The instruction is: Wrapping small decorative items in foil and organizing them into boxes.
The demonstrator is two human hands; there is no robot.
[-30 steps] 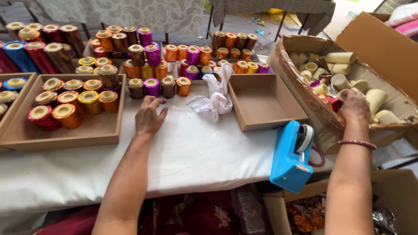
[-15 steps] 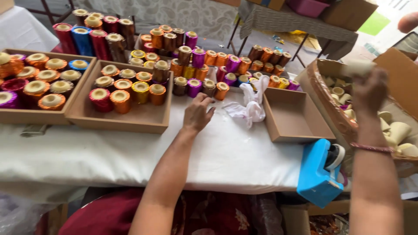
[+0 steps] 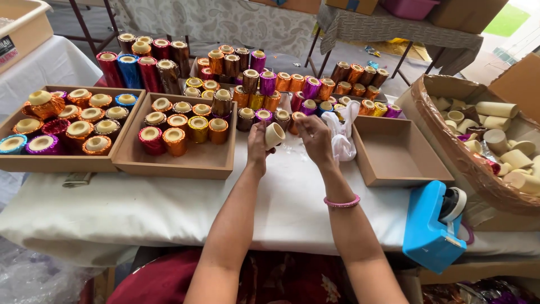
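The right hand [image 3: 315, 138] has been brought back from the big box at three o'clock; a plain cardboard tube [image 3: 275, 135] is now gripped by the left hand [image 3: 257, 147], at centre above the white table [image 3: 169, 202], right fingers loosely curled beside it.

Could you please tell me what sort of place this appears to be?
Probably a small craft workshop table where plain tubes get wrapped in foil: shallow trays of shiny foil-covered tubes, a big box of bare cardboard tubes, and a blue tape dispenser.
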